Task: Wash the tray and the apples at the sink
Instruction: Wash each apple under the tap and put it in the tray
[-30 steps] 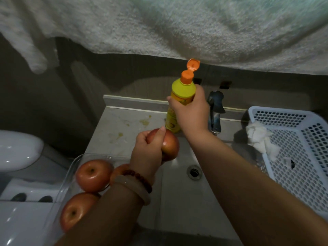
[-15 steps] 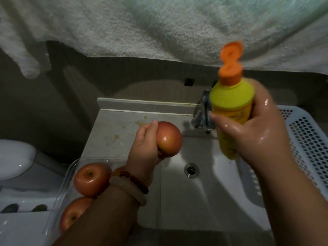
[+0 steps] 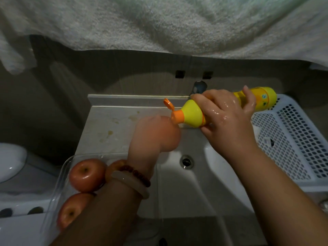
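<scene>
- One apple (image 3: 166,135) is held over the white sink (image 3: 186,192), above and left of the drain (image 3: 185,161); it is motion-blurred.
- The left hand (image 3: 147,137) grips this apple from its left side; blur hides how the fingers lie, beyond that they wrap around the fruit.
- Three more apples lie in the clear plastic tray (image 3: 60,183) on the counter at the sink's left edge: one whole in view (image 3: 86,174), one lower down (image 3: 71,210), and one (image 3: 115,168) mostly hidden behind the left wrist.
- The left wrist wears two bracelets: one of dark red beads (image 3: 136,173) and one pale bangle (image 3: 129,183).
- The right hand (image 3: 229,118), wet and shiny, holds one yellow soap bottle (image 3: 193,114) tipped sideways, fingers curled over its body and thumb underneath.
- The bottle's orange flip cap (image 3: 168,104) stands open; its nozzle touches or nearly touches the held apple.
- One tap (image 3: 199,87) sits behind the bottle.
- One white perforated basket (image 3: 301,139) stands right of the sink.
- A towel (image 3: 159,23) hangs overhead.
</scene>
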Demonstrator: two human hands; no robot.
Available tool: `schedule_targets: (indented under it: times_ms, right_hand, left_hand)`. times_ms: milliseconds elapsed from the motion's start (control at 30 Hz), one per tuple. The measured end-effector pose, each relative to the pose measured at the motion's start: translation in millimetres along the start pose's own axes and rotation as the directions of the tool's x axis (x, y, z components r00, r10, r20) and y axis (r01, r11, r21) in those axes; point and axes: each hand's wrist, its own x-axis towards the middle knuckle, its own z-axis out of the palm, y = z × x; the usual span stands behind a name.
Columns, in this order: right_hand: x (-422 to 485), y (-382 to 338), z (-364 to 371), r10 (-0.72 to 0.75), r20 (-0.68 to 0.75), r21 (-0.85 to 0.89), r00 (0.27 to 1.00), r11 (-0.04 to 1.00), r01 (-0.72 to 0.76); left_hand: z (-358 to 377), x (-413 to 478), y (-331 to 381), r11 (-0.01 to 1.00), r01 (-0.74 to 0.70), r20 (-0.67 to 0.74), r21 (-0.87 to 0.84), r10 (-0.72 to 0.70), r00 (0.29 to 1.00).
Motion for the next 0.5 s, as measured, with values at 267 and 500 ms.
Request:
schedule_targets:
  times_ms: [267,500]
  right_hand:
    - [0.6,-4.3,1.5,-0.024,0.015,-0.035,1.000,0.999,0.024]
    - [5.8,-5.8,2.4,-0.063,0.011,-0.084,0.998,0.994,0.063]
  left_hand:
    - [-3.3,-4.5,1.7,0.999,0.033,-0.037,-0.012,-0.033,0.999]
    - [-6.2,-3.8,-0.1,0.998,0.049,-0.048,-0.042,-0.051,0.998]
